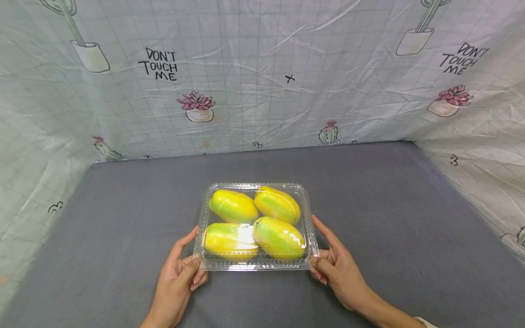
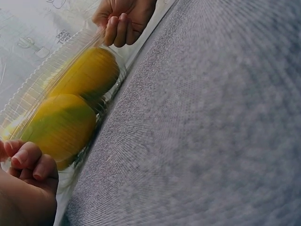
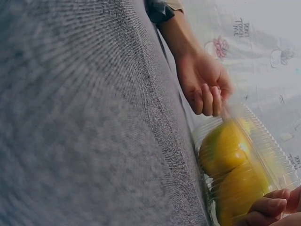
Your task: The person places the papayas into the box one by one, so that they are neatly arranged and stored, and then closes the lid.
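Observation:
A clear plastic clamshell box (image 1: 256, 267) with its lid down is in the middle of the head view. Inside lie several yellow-green fruits (image 1: 278, 205), oval and mango-like, in two rows. My left hand (image 1: 174, 278) pinches the near left corner of the rim between thumb and fingers, its index finger stretched along the side. At the near right corner, my right hand (image 1: 342, 273) grips the rim the same way. Both wrist views show the box from its near side, its underside close to the grey cloth, with the fruits (image 2: 61, 125) behind the ribbed wall.
Grey cloth (image 1: 123, 214) covers the table around the box. Behind it and at both sides hangs a pale sheet (image 1: 254, 91) printed with potted plants and lettering. A dark band and a light sleeve (image 3: 175, 4) show on the right-hand view's far forearm.

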Tool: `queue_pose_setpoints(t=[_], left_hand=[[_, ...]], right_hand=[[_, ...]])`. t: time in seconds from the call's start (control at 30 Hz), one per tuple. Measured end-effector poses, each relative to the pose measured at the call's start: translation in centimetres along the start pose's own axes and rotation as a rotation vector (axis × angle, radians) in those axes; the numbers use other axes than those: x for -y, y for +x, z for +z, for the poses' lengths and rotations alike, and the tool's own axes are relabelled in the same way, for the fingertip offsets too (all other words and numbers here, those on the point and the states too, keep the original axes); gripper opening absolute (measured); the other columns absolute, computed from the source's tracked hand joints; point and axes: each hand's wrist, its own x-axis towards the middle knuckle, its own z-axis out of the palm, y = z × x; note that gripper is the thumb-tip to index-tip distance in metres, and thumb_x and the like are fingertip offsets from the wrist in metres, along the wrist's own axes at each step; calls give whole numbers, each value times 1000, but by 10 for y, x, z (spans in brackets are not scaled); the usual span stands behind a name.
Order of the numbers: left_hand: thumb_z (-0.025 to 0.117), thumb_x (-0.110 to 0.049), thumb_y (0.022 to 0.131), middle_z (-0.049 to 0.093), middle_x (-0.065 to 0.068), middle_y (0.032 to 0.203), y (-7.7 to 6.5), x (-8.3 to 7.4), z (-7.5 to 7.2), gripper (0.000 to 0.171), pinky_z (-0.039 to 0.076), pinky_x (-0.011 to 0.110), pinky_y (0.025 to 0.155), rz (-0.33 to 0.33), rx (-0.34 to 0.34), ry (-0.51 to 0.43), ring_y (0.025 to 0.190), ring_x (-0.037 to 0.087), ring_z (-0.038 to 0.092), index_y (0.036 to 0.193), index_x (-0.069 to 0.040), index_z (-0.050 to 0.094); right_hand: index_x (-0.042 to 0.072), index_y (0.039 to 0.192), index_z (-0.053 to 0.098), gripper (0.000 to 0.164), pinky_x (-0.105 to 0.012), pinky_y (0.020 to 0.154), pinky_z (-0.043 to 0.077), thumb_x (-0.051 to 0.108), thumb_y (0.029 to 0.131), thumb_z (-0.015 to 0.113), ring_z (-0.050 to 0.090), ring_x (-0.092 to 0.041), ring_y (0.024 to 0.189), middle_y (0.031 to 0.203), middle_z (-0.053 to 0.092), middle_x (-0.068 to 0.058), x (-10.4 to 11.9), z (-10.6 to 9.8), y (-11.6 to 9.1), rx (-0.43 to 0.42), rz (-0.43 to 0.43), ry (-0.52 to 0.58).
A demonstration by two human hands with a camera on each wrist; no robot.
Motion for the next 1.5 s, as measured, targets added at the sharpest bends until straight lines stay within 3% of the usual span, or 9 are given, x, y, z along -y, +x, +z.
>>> queue_pose_setpoints(t=[0.23, 0.47, 0.73, 0.97, 1.1, 1.23, 1.4, 1.5], left_hand=[[29, 16, 96, 27, 9, 62, 1, 1, -2, 56, 19, 34, 47, 2, 7, -7, 53, 22, 21, 149, 3, 15], [31, 13, 98, 26, 9, 62, 0, 1, -4, 54, 19, 37, 49, -15, -10, 5, 53, 22, 20, 148, 2, 15], [34, 11, 98, 24, 8, 63, 0, -2, -2, 54, 21, 38, 52, -30, -38, 47, 54, 22, 20, 149, 1, 17], [35, 11, 98, 21, 5, 63, 1, -6, 3, 54, 17, 34, 47, -39, -47, 51, 51, 19, 15, 148, 2, 18], [36, 12, 97, 22, 6, 62, 2, -8, 7, 54, 16, 35, 46, -60, -75, 67, 50, 19, 14, 147, 1, 20], [36, 12, 96, 23, 6, 61, 3, -12, 13, 55, 17, 38, 48, -124, -141, 145, 51, 21, 15, 147, -3, 24], [35, 7, 98, 36, 3, 60, 1, -21, 16, 53, 27, 37, 46, -229, -190, 325, 52, 13, 32, 147, -11, 25], [36, 4, 100, 43, 3, 62, 0, -23, 16, 52, 35, 33, 46, -242, -190, 378, 55, 9, 41, 148, -13, 25]], right_hand=[[13, 154, 7, 82, -32, 44, 26, -18, 86, 39, 36, -14, 53, 59, 35, -17, -2, -1, 2, 9, -4, 31], [16, 155, 7, 82, -31, 45, 26, -16, 87, 40, 39, -11, 56, 60, 40, -8, -3, 0, 3, 3, 31, 40], [19, 154, 8, 80, -34, 45, 28, -13, 89, 40, 36, -16, 53, 58, 35, -17, 0, 0, 3, -3, 49, -18], [21, 155, 8, 77, -23, 47, 39, -9, 93, 42, 44, -9, 57, 65, 49, -4, 6, -3, 2, 20, 80, -58], [20, 155, 7, 76, -22, 49, 44, -7, 95, 45, 48, -8, 58, 68, 53, -4, 9, -4, 1, 33, 88, -75], [21, 155, 7, 74, -26, 50, 46, -4, 96, 46, 50, -10, 59, 68, 54, -7, 11, -6, 1, 46, 100, -86], [21, 155, 9, 73, -29, 51, 48, -1, 97, 48, 52, -13, 59, 68, 55, -10, 14, -6, 2, 46, 122, -117], [19, 155, 10, 71, -32, 51, 49, 1, 97, 49, 55, -15, 59, 68, 57, -14, 15, -7, 1, 48, 118, -138]])
